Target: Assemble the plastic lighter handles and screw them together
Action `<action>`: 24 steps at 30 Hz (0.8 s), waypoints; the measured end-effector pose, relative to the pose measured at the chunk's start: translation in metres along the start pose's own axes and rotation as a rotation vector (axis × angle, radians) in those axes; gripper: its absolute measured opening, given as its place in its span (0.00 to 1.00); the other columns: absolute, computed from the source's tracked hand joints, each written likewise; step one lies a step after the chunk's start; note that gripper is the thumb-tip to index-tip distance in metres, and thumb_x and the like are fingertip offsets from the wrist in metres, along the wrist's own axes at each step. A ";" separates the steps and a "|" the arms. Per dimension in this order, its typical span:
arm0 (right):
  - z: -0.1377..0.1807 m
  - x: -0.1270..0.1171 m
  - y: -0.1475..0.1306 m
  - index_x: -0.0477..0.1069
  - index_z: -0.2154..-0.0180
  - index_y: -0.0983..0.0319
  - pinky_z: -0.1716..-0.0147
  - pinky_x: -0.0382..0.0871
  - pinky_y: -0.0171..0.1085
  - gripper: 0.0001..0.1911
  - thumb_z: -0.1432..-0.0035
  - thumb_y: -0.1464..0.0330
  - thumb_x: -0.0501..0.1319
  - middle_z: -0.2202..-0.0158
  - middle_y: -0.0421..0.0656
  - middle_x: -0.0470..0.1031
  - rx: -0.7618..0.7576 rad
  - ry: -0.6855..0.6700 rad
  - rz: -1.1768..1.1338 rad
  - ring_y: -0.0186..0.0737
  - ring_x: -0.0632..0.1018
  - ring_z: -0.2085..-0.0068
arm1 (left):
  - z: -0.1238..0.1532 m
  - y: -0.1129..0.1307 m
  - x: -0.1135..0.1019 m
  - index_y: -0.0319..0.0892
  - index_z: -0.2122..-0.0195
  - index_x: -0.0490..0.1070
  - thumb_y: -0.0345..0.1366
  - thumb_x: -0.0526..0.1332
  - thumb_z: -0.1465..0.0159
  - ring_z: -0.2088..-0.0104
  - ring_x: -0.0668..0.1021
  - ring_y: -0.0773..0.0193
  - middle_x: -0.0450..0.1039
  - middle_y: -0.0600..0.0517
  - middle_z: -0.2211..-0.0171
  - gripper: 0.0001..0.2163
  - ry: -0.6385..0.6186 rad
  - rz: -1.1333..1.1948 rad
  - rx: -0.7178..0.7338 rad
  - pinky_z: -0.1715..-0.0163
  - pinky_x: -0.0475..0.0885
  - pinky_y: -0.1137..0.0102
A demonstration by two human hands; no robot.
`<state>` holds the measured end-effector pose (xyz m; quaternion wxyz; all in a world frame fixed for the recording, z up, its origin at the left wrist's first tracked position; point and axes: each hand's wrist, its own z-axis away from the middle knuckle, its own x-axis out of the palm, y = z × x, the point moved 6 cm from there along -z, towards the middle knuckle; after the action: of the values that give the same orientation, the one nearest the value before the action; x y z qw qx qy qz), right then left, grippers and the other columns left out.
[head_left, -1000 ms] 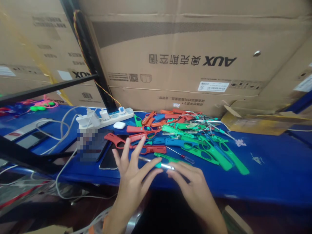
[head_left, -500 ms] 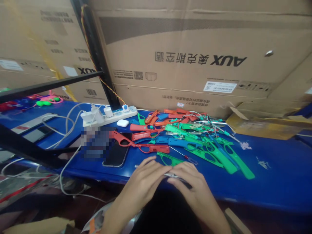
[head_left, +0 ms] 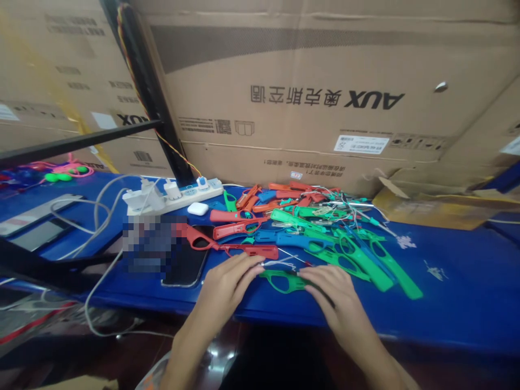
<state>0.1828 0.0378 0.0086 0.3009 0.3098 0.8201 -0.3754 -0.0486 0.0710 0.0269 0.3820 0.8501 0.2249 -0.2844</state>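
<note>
My left hand is closed, its fingertips pinching a small silvery piece at the end of thin white wires. Opposite it, my right hand is wrapped around a slim black-handled tool; the tool's exact kind is hard to make out. The wires stretch between both hands. Just below them, a green plastic lighter shell with a looped trigger guard lies near the table's front edge. Behind, a red lighter shell lies close to my left fingers, and a heap of green lighter shells spreads to the right.
The blue table also bears a white power strip with plugs, a white earbud case and a dark phone. A large cardboard box stands behind. A black metal frame rises at left.
My hands have moved apart and slightly forward, over the green shell. White wires now show between them. The view has shifted slightly to the right.
</note>
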 end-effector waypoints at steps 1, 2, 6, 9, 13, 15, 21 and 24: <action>0.000 -0.001 0.002 0.76 0.47 0.53 0.46 0.69 0.49 0.11 0.29 0.66 0.60 0.50 0.42 0.82 0.016 -0.021 -0.016 0.46 0.80 0.49 | 0.000 0.001 0.001 0.49 0.50 0.80 0.39 0.60 0.27 0.57 0.85 0.59 0.84 0.52 0.56 0.10 -0.002 0.009 0.016 0.53 0.78 0.67; 0.000 -0.002 0.005 0.75 0.46 0.52 0.46 0.69 0.49 0.13 0.30 0.64 0.62 0.49 0.42 0.82 0.033 -0.037 -0.026 0.47 0.79 0.47 | 0.000 0.003 0.001 0.48 0.50 0.79 0.39 0.61 0.27 0.57 0.85 0.59 0.84 0.52 0.57 0.10 -0.007 0.016 0.036 0.54 0.78 0.68; -0.001 0.000 0.007 0.75 0.46 0.52 0.44 0.70 0.51 0.15 0.32 0.60 0.64 0.48 0.43 0.81 0.063 -0.033 -0.019 0.49 0.78 0.46 | 0.003 0.007 0.002 0.47 0.50 0.79 0.36 0.60 0.27 0.58 0.84 0.60 0.83 0.50 0.59 0.09 -0.022 0.063 0.075 0.55 0.77 0.68; -0.004 0.003 0.005 0.76 0.50 0.53 0.45 0.69 0.52 0.10 0.31 0.61 0.62 0.52 0.44 0.82 0.065 -0.002 -0.024 0.48 0.80 0.49 | 0.005 0.007 -0.001 0.47 0.49 0.78 0.34 0.60 0.27 0.58 0.83 0.60 0.83 0.49 0.58 0.10 -0.003 0.112 0.061 0.55 0.77 0.68; -0.011 0.002 -0.003 0.77 0.55 0.54 0.45 0.68 0.52 0.06 0.31 0.62 0.63 0.58 0.42 0.83 0.041 0.028 -0.055 0.47 0.81 0.55 | 0.006 0.005 -0.005 0.46 0.50 0.79 0.33 0.61 0.28 0.59 0.83 0.60 0.83 0.49 0.59 0.10 0.055 0.140 0.034 0.55 0.77 0.67; -0.012 -0.001 -0.006 0.77 0.56 0.54 0.46 0.69 0.51 0.06 0.31 0.63 0.63 0.61 0.42 0.83 0.032 0.049 -0.082 0.46 0.81 0.57 | 0.007 0.004 -0.005 0.46 0.50 0.79 0.33 0.61 0.28 0.60 0.83 0.60 0.83 0.49 0.59 0.10 0.062 0.141 0.024 0.56 0.77 0.67; -0.008 -0.011 -0.007 0.77 0.56 0.56 0.51 0.71 0.45 0.05 0.31 0.67 0.62 0.61 0.42 0.83 0.000 0.079 -0.112 0.44 0.81 0.58 | 0.005 0.006 0.003 0.48 0.50 0.80 0.33 0.62 0.28 0.58 0.79 0.60 0.80 0.49 0.58 0.09 -0.060 0.093 0.043 0.57 0.75 0.65; -0.005 -0.009 -0.004 0.79 0.57 0.55 0.53 0.73 0.44 0.06 0.31 0.66 0.62 0.60 0.43 0.82 0.006 0.027 -0.118 0.44 0.80 0.57 | 0.003 0.008 0.007 0.48 0.52 0.81 0.33 0.62 0.28 0.59 0.77 0.59 0.79 0.49 0.58 0.09 -0.110 0.031 0.072 0.58 0.73 0.63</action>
<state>0.1844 0.0369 0.0193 0.2661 0.2670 0.8397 -0.3908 -0.0402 0.0649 0.0245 0.3670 0.8498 0.1802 -0.3327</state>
